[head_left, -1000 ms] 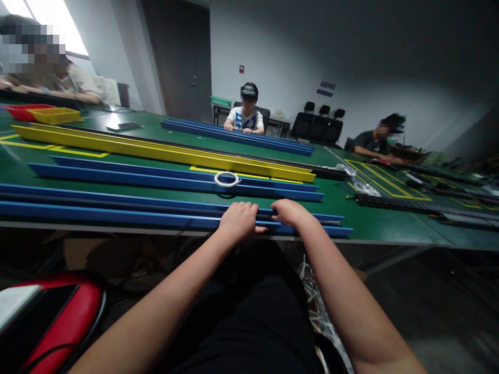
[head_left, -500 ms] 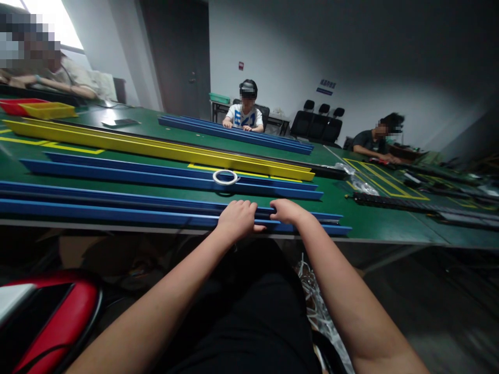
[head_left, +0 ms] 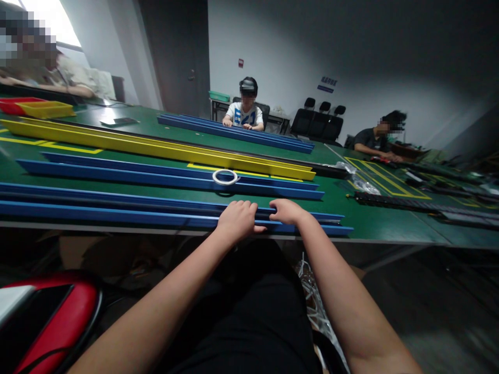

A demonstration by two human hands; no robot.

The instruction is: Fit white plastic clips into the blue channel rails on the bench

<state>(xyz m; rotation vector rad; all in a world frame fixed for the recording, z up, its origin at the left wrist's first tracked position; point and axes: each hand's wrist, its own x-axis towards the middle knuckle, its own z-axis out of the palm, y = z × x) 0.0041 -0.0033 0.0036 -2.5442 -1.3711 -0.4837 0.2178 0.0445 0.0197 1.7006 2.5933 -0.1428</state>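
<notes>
Left hand (head_left: 237, 218) lies over the near rail (head_left: 156, 217), thumb toward the right hand (head_left: 288, 212), whose fingers curl at the same rail just beside; cannot tell whether either pinches it. Rail lies under both hands along the table (head_left: 390, 223) edge. Beyond the grip: white ring (head_left: 226, 183) on a second rail (head_left: 117, 174), then yellow rail (head_left: 156, 148).

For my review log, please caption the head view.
Left hand and right hand at the nearest blue channel; beyond it, a white ring and a yellow channel.
</notes>
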